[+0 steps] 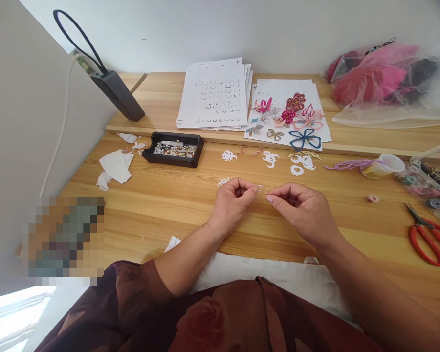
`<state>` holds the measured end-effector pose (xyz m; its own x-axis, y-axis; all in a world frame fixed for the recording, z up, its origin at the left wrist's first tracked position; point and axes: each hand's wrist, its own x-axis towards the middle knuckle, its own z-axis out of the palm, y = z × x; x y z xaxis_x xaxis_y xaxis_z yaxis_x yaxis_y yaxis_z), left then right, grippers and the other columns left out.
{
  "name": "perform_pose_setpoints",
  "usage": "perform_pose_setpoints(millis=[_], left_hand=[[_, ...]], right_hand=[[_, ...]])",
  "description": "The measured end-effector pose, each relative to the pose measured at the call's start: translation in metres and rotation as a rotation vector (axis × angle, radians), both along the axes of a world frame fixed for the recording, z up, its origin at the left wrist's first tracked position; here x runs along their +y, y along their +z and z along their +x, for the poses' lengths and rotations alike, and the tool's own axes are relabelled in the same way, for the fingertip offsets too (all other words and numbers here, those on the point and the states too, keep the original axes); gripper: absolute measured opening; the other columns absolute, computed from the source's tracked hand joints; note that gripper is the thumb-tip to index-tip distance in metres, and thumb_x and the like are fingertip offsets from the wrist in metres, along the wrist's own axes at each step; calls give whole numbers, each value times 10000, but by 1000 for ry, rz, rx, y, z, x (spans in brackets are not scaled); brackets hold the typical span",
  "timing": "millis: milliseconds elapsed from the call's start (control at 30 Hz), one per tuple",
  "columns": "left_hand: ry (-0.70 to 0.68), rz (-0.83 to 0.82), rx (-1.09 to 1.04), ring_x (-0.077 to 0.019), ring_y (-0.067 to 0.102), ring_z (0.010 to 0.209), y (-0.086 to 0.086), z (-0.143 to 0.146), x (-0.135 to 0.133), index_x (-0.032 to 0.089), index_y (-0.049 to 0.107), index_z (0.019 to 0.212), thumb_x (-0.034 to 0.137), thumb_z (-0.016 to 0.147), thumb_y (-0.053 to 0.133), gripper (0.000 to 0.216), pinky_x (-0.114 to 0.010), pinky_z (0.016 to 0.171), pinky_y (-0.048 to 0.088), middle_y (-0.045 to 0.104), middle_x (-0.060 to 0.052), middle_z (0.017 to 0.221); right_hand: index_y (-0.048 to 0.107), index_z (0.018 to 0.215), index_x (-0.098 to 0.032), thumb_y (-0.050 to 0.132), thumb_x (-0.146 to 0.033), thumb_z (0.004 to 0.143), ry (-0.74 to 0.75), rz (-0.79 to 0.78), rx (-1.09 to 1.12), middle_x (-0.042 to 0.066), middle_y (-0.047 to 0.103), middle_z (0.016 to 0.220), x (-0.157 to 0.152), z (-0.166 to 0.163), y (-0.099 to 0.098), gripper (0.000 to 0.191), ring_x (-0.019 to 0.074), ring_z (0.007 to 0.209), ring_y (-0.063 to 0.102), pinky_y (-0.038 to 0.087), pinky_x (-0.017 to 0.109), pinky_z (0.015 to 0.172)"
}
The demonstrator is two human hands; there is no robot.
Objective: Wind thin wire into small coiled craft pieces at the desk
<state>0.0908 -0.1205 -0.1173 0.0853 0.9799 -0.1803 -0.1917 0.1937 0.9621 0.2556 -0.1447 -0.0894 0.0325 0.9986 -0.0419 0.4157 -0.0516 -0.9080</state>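
A fine metal wire (263, 189) is held up just above the desk (161, 208), spanning the small gap between the left hand (232, 204) and the right hand (299, 212). The fingers (250, 186) of the left hand are closed in a pinch around one end, and the other fingers are curled in loosely. The right hand's fingers (270, 198) are pinched in the same way on the other end, although the wire is too thin for the exact contact to be made out.

For work this fine, a short span of wire is best kept between the fingertips, with the wrists steadied low and the pull kept even, so that kinks are avoided.

The wire looks pale, slender and slightly bowed, and it nearly disappears against the wood. Just ahead of the fingers, white paper cut-outs (297, 169) are scattered on the desk, and beyond them lie wire-formed flowers (296, 101) on a white sheet. Ahead and to the left of the fingers, a black tray of beads (172, 151) is placed; far to their right, red-handled scissors (427, 242) are lying.
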Motion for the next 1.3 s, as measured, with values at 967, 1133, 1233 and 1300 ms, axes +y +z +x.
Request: perform_pose_setpoints(millis=[967,1133,1233,1300], left_hand=[[-256,-1,59,-87,503,629,2,2,-7,132,666,783,358,774,764,247,-215,585,379,640,-19,727],[-245,-8,34,-91,531,642,4,2,-8,132,691,825,390,763,784,281,-220,606,404,669,-28,758],[-242,-23,20,-80,507,602,4,2,-8,133,713,852,420,752,799,316,-223,580,391,678,-28,758],[-234,-32,15,-77,497,582,4,2,-8,134,728,858,432,738,812,332,-226,566,381,681,-26,741]], right_hand=[[586,859,-213,616,-294,918,71,109,-54,-17,583,711,2,4,-4,104,126,626,499,374,279,582],[581,882,-220,608,-295,923,59,142,-80,-8,598,733,0,3,-6,90,136,639,520,387,285,593],[571,882,-227,599,-296,930,61,159,-84,-8,599,733,0,2,-6,89,135,625,518,380,286,578],[569,881,-231,594,-294,932,63,167,-93,-7,604,733,0,2,-6,85,138,624,523,384,288,578]])
